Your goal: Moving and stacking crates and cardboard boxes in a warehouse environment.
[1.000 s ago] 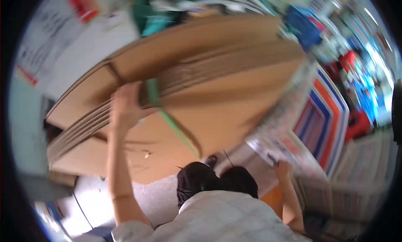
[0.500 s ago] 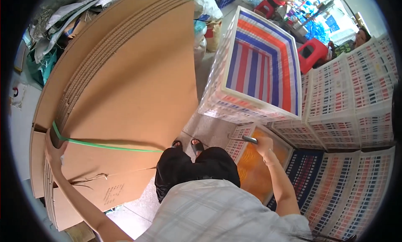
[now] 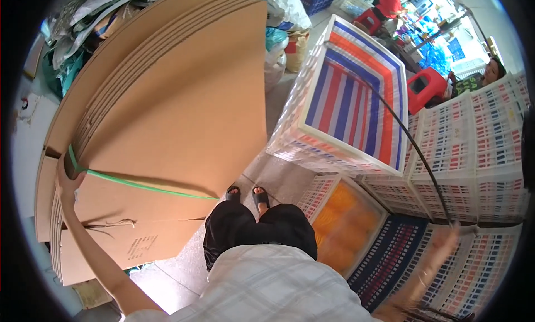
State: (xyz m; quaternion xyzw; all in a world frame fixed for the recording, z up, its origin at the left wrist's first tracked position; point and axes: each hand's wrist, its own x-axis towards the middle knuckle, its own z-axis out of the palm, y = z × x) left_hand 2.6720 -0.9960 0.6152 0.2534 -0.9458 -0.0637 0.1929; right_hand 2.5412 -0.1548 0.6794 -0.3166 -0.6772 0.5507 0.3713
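A tall stack of flat brown cardboard sheets (image 3: 184, 88) leans on my left, bound by a green strap (image 3: 142, 183). My left hand (image 3: 69, 185) is closed on the stack's outer edge, beside the strap. My right hand (image 3: 443, 244), smeared by motion, is out on the right above the low crates. It grips one end of a long thin dark rod (image 3: 415, 146). The rod reaches up and left over a white plastic crate with a striped red, white and blue lining (image 3: 348, 102). What its far tip touches, if anything, I cannot tell.
Stacked white slatted crates (image 3: 446, 138) line the right, beside a navy crate (image 3: 390, 249) and one with orange contents (image 3: 343, 222). Bags (image 3: 287, 49) stand behind the cardboard. Red stools (image 3: 426, 91) and two people are at the far right.
My right hand has swung out to the right, and the rod now stretches across the lined crate. My left hand stays on the cardboard stack.
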